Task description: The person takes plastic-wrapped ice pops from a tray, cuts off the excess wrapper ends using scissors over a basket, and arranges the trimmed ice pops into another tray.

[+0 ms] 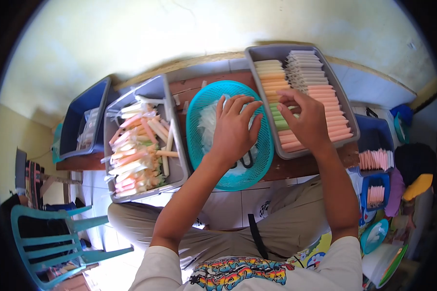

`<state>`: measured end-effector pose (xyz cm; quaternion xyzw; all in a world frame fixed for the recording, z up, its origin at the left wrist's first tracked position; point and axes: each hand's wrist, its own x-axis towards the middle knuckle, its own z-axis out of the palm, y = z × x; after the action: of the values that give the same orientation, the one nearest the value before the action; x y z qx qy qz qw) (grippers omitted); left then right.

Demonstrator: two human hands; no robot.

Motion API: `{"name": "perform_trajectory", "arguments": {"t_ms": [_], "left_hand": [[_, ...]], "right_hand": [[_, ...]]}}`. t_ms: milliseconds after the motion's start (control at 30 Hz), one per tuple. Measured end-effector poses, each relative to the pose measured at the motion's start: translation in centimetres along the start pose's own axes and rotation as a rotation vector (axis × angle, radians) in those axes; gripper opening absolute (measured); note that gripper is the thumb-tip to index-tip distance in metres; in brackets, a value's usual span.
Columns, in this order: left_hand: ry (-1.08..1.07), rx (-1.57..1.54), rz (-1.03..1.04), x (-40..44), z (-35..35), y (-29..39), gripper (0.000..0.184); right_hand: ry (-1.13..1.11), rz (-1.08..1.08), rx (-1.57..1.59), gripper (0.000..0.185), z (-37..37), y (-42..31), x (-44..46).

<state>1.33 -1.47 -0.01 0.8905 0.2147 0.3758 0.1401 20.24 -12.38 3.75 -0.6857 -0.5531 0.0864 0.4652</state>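
My left hand (235, 127) is over a turquoise mesh basket (193, 104), its fingers spread and nothing visible in them. Inside the basket is a heap of clear plastic bags (208, 121), with black loops like scissor handles (248, 161) partly hidden beneath the hand. My right hand (303, 119) hovers at the right-hand grey tray (352, 128), fingers bent and thumb apart from the index finger, seemingly holding nothing. Neat rows of slim pastel sticks fill that tray: green sticks (278, 119) beside my fingertips, pink sticks (332, 114), orange sticks (271, 82) and pale sticks (307, 68).
Left of the basket, another grey tray (177, 145) holds loosely piled plastic-wrapped sticks (138, 153). A dark blue bin (73, 116) stands farther left, above a turquoise chair (48, 242). Blue containers (374, 131) with more sticks are at right. A wall (204, 29) rises behind the wooden bench (286, 169).
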Motion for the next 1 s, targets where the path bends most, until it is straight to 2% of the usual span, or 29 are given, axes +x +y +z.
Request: {"name": "perform_trajectory", "arguments": {"t_ms": [167,400,600,733,800,900,933,1000], "left_hand": [[0.130,0.038,0.008,-1.8,-5.6,-1.6,0.028],[0.152,0.146,-0.061,-4.2,-13.7,-4.0,0.026],[0.261,0.217,-0.122,-6.2,-19.2,-10.6,0.024],[0.231,0.406,-0.243,-7.8,-23.6,-15.7,0.019],[0.193,0.443,-0.383,-8.7,-25.2,-18.3,0.019],[0.210,0.515,-0.416,-10.1,-27.1,-21.4,0.018],[0.215,0.522,-0.424,-10.5,-27.7,-22.0,0.018],[0.174,0.456,-0.567,-11.4,-28.8,-23.0,0.019]], "right_hand": [[-0.084,-0.124,0.149,0.030,3.3,-3.9,-1.3],[-0.193,-0.351,0.271,0.031,9.4,-9.6,0.6],[-0.216,-0.440,0.295,0.028,16.6,-14.0,3.2],[-0.226,-0.474,0.361,0.028,22.6,-16.1,5.5],[-0.230,-0.502,0.335,0.026,25.3,-17.1,6.8],[-0.322,-0.465,0.279,0.028,29.0,-18.5,8.4],[-0.343,-0.468,0.265,0.028,30.2,-18.9,8.9],[-0.367,-0.471,0.300,0.029,32.5,-19.7,9.5]]}}
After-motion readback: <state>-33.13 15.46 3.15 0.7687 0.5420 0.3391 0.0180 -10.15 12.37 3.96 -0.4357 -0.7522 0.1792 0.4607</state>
